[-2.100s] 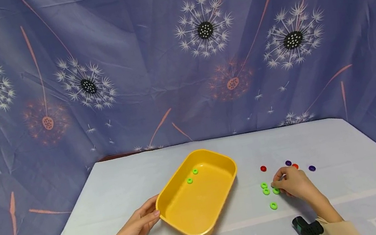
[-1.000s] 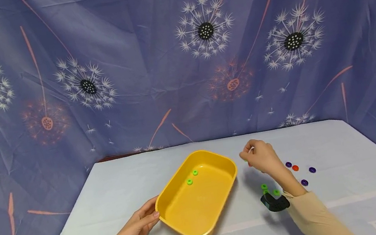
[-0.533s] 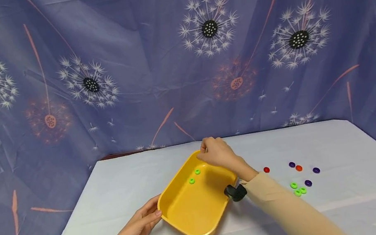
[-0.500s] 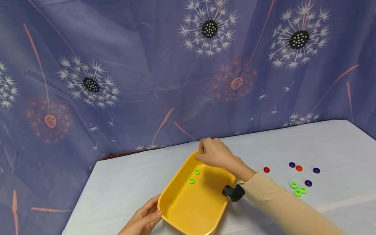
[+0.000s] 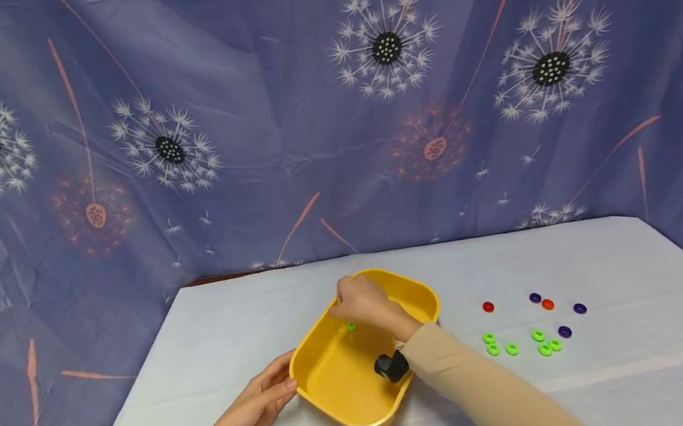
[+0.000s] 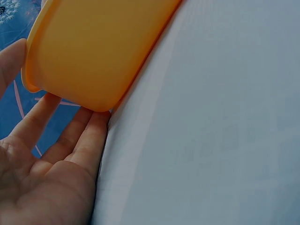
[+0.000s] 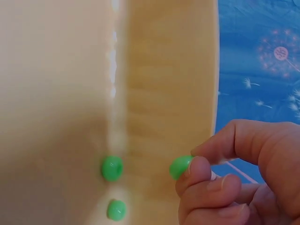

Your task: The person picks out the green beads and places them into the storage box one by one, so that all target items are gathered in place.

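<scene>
A yellow plastic tub stands slanted on the table. My left hand holds its near left corner, thumb at the rim and fingers against the outer wall low down. Over the tub's left long side, my right hand pinches a green ring-shaped bead between thumb and index finger. Two more green beads lie inside, an upper one and a lower one in the right wrist view. From the head camera only one bead in the tub shows; my right hand covers the rest.
Right of the tub, several green beads lie in two loose groups. Behind them are a red bead, an orange-red bead and purple beads. A patterned blue cloth hangs behind the table.
My right hand has travelled left from the loose beads, over the tub's far rim, then down toward its left wall with a green bead. The left hand stays at the corner.
</scene>
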`<state>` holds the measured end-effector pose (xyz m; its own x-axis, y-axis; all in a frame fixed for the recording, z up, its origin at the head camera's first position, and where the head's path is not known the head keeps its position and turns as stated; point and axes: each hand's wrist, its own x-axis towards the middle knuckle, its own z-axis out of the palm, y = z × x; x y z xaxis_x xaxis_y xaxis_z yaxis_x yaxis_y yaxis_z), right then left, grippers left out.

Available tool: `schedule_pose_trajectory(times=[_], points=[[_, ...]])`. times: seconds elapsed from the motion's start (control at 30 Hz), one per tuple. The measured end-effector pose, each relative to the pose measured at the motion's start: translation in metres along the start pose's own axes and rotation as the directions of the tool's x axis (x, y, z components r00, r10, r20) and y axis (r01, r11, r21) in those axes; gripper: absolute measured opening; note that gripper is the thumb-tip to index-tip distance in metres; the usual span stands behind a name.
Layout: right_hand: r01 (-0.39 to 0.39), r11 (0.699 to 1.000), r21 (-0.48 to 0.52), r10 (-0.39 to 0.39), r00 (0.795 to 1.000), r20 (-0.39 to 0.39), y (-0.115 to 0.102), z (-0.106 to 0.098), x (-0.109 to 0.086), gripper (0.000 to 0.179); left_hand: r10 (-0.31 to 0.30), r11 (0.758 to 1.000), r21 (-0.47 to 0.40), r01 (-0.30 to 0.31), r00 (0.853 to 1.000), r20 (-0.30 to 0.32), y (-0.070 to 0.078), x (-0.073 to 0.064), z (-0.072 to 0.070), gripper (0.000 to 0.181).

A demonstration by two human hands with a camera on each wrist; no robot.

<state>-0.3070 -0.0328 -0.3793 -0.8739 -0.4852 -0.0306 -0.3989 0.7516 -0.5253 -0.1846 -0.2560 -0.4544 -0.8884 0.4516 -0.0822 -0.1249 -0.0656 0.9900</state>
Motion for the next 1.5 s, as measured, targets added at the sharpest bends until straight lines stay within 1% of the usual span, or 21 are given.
schedule_pose_trajectory(times=[0.13, 0.3, 0.53, 0.7, 1.03, 1.23, 1.4, 1.5], points=[[-0.024, 1.0, 0.001, 0.024, 1.0, 0.019, 0.0, 0.007, -0.001, 0.053, -0.002, 1.0, 0.004, 0.002, 1.0, -0.002, 0.001, 0.001, 0.001, 0.059], [-0.058, 0.997, 0.043, 0.054, 0.995, 0.086, 0.001, 0.013, -0.003, 0.049, 0.0, 1.0, 0.008, 0.0, 1.0, -0.001, 0.001, 0.001, 0.001, 0.059], [-0.076, 0.994, 0.083, 0.064, 0.988, 0.139, 0.002, 0.022, -0.003, 0.041, 0.007, 1.0, 0.007, -0.007, 1.0, 0.004, 0.0, 0.001, 0.001, 0.058], [-0.089, 0.993, 0.073, 0.075, 0.981, 0.177, 0.003, 0.029, -0.004, 0.034, 0.01, 1.0, -0.001, -0.01, 1.0, 0.002, -0.001, 0.001, 0.001, 0.058], [-0.087, 0.994, 0.066, 0.072, 0.977, 0.199, -0.002, 0.029, -0.005, 0.031, 0.017, 1.0, 0.004, -0.017, 1.0, -0.005, -0.001, 0.0, 0.001, 0.058], [-0.09, 0.994, 0.059, 0.078, 0.98, 0.183, -0.003, 0.03, -0.004, 0.028, 0.022, 1.0, -0.003, -0.022, 1.0, -0.003, -0.003, 0.001, 0.0, 0.058], [-0.097, 0.99, 0.1, 0.076, 0.978, 0.193, -0.002, 0.028, -0.004, 0.025, 0.026, 1.0, -0.005, -0.026, 1.0, 0.003, -0.003, 0.0, 0.0, 0.058], [-0.073, 0.988, 0.136, 0.048, 0.983, 0.177, -0.002, 0.023, -0.005, 0.027, 0.024, 1.0, -0.001, -0.024, 1.0, 0.006, -0.002, 0.0, 0.0, 0.058]])
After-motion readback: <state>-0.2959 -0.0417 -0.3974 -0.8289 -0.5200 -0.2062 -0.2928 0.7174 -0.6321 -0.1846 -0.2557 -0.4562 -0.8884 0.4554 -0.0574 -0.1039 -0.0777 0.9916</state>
